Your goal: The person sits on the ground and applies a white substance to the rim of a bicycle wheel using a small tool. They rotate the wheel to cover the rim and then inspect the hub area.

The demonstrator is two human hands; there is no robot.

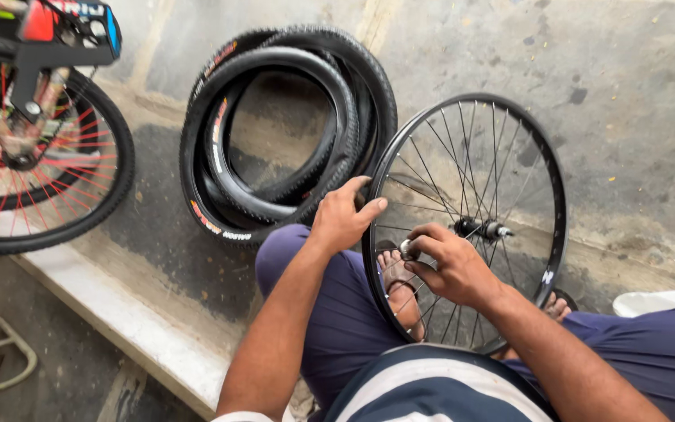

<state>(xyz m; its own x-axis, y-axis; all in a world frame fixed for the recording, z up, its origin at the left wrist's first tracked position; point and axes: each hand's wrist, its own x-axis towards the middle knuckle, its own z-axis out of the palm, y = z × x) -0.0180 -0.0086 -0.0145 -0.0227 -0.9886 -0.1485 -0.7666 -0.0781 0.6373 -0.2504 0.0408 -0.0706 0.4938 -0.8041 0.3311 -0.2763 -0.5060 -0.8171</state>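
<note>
Left hand (343, 219) fingers curled over the rim of bare bike wheel (466, 223), upright between the knees. Right hand (451, 264) pinches small metal tool (408, 250) at spokes; stacked tyres (287, 133) touch wheel's left edge, open floor right

I see a bicycle repair spot: stacked tyres (287, 133), bare spoked rim (470, 219), bicycle (37, 133), stained concrete floor (626, 117).
</note>
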